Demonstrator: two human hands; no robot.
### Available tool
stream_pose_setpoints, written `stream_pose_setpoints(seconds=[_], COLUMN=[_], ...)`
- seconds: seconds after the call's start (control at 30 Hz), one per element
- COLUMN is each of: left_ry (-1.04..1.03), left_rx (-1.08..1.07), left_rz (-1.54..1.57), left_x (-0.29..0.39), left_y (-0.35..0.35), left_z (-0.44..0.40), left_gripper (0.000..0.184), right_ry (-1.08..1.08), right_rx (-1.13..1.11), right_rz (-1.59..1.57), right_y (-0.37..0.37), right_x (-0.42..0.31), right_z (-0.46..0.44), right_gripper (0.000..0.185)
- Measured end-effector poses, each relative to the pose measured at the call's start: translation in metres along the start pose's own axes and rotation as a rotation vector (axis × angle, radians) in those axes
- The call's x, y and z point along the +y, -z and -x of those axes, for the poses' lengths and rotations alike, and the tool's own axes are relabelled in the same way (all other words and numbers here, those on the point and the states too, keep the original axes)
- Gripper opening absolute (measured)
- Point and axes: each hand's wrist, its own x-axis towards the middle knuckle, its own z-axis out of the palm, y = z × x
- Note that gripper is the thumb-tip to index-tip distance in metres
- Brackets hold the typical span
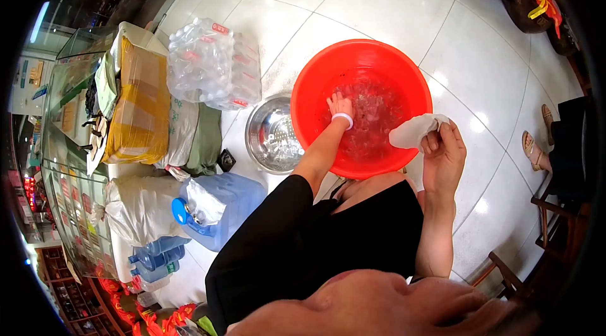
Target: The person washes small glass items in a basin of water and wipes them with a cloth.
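Note:
A large red plastic basin (309, 80) stands on the floor in front of me, holding water with many small, pinkish pieces whose kind I cannot make out. My left hand (341, 106), with a white band at the wrist, reaches down into the basin, fingers stretched out and slightly apart at the water. Raised over the basin's right rim, my right hand (442, 140) pinches the edge of a thin white curved piece (410, 133), its material unclear. A perforated steel bowl (276, 136) sits just left of the basin.
Shrink-wrapped bottles (211, 61), a taped cardboard box (136, 102), sacks (142, 210) and a blue water jug (230, 206) stand to the left. Dark jars with red cloth (524, 4) line the far right. Another person's feet (533, 150) and a wooden chair (505, 273) are at right.

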Motion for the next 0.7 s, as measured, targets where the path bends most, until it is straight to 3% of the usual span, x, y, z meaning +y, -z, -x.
stream_pose_setpoints(seconds=[0.37,0.53,0.7], left_ry=[0.014,0.031,0.021], left_rx=[-0.011,-0.083,-0.107], left_rz=[-0.017,-0.053,-0.138], left_x=[-0.002,0.0,0.002], left_y=[-0.007,-0.002,0.006], left_z=[-0.003,-0.002,-0.001], left_gripper=[0.017,0.029,0.025], right_ry=[-0.007,-0.018,-0.027], right_rx=[-0.009,-0.025,0.008], right_rz=[0.001,-0.02,-0.003], right_y=[0.0,0.004,0.003], right_x=[0.002,0.004,0.005], right_z=[0.0,-0.001,-0.001], right_gripper=[0.017,0.016,0.015])
